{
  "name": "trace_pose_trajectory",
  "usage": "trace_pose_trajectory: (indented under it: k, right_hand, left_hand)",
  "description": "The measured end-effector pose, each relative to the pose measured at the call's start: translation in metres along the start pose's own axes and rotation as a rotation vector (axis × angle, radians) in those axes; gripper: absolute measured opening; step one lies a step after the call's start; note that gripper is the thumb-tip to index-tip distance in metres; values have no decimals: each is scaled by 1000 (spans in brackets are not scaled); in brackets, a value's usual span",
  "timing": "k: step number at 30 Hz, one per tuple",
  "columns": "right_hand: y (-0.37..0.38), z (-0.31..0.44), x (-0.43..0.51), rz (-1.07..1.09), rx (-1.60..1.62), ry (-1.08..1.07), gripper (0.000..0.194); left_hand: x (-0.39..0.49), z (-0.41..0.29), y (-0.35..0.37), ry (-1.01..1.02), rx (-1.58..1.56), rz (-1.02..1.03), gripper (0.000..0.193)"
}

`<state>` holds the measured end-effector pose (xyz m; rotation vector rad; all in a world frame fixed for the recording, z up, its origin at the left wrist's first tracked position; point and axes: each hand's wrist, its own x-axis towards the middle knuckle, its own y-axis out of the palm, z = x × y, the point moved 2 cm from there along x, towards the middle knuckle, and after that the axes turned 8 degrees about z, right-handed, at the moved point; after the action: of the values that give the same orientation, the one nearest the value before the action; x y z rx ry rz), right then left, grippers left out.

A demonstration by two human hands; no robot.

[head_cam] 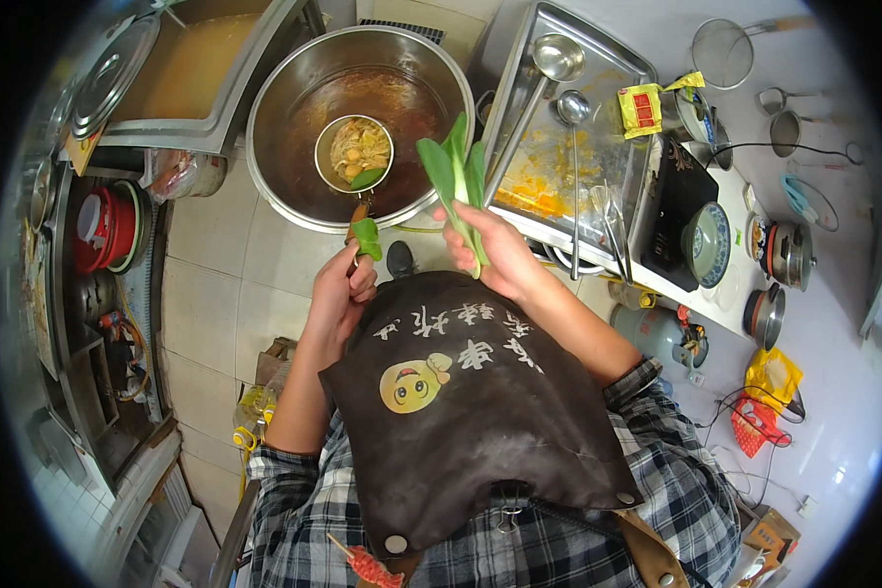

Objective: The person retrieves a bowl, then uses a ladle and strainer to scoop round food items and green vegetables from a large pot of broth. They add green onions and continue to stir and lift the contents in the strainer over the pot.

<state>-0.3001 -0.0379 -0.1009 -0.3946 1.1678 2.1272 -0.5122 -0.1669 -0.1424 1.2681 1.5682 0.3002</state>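
Observation:
My left hand [344,288] is closed around the wooden handle [358,214] of a round strainer ladle. A loose green leaf [367,239] shows at its fingers. The strainer's bowl [319,163] sits over a large steel pot [263,187] of dark reddish broth. Pale noodle-like strands, small round balls and a green leaf [368,178] lie in the strainer. Right of the pot, my right hand [498,246] grips several leafy green stalks [456,173] by their pale lower ends, leaves pointing away from me.
A steel tray [540,169] right of the pot carries a large ladle [558,59], a small ladle [574,109] and tongs [611,220]. A patterned bowl [708,246] stands on a black cooktop [665,198]. At left is a square vat [191,70] of brownish liquid. A skewered red item [373,567] is by my apron.

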Motion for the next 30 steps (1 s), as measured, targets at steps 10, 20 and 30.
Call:
trace_pose_trajectory:
  k: [10,20,30]
  right_hand:
    - [-12,7,103,-110,-767,-47,36]
    - [-26,16,255,-190,-1284,91,37]
    - [-11,16,257,-280,-1368,99,53]
  left_hand:
    - [3,-2,-8,-16,55,-7,30]
    - [4,-2,-11,-24,45,-34,28]
    - [7,-2,0,-21,88,-78,28]
